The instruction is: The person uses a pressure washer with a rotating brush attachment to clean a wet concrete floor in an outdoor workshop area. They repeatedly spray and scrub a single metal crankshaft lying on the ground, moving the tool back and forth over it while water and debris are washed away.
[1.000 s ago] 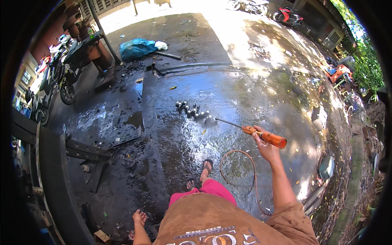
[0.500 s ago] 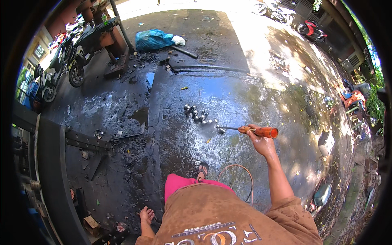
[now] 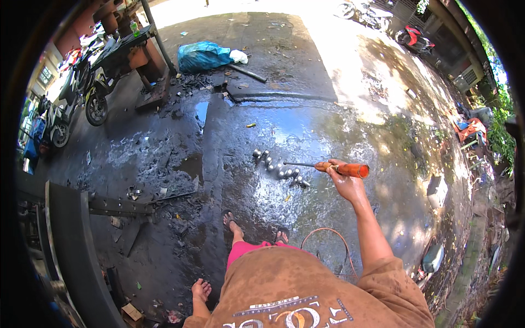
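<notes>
A metal crankshaft (image 3: pixel 286 174) with several shiny journals lies slantwise on the wet, dark ground ahead of me. My right hand (image 3: pixel 348 183) is closed around an orange spray gun (image 3: pixel 355 171) with a long thin metal nozzle, held out above the ground. The nozzle points left, its tip over the middle stretch of the crankshaft; whether the two touch I cannot tell. Low on the left, my left hand (image 3: pixel 201 290) hangs beside my body, fingers loosely apart, with nothing in it.
An orange hose (image 3: pixel 331 229) loops on the ground by my right foot. Dark steel beams (image 3: pixel 74 246) stand close on my left. Farther off lie a blue bag (image 3: pixel 203 57) and a pipe (image 3: pixel 247 73). Motorbikes (image 3: pixel 97 106) are parked at the far left; a white container (image 3: pixel 436 191) sits right.
The nozzle tip has gone from the crankshaft's right end to over its middle. My view has shifted slightly, and both my feet now show instead of one. My left hand still hangs low.
</notes>
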The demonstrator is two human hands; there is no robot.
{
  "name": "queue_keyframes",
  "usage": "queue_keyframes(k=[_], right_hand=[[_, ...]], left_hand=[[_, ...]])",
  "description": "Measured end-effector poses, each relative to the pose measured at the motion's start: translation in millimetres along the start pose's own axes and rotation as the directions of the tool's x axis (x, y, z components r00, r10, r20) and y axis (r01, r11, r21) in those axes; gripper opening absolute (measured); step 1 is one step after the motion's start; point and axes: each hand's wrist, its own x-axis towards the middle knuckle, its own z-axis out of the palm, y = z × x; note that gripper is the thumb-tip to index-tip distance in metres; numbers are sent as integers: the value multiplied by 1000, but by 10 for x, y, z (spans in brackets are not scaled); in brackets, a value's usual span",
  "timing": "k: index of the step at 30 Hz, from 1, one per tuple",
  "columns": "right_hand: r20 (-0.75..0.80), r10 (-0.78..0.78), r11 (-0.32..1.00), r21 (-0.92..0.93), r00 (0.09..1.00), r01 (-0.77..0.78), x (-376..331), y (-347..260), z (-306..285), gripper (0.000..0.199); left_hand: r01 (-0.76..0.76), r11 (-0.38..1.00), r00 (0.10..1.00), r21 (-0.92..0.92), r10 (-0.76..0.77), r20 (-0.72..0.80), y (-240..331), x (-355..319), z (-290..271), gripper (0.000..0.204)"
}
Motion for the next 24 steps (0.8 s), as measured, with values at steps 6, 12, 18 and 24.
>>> queue_keyframes(k=[6, 12, 18, 24], right_hand=[[18, -18, 999, 37, 1000, 18, 442, -617, 435, 17], [1, -174, 983, 61, 985, 173, 872, -1093, 807, 18], [-85, -143, 987, 59, 986, 148, 1204, -1364, 1217, 15], [28, -123, 978, 175, 992, 116, 1452, -1457, 1383, 16]], left_hand=[[-74, 997, 997, 23, 74, 10, 1135, 300, -145, 33], [-153, 988, 987, 30, 152, 45, 2003, 469, -243, 35], [-124, 992, 991, 32, 122, 58, 2306, 612, -380, 33], [-60, 998, 997, 3, 60, 38, 2308, 719, -498, 32]])
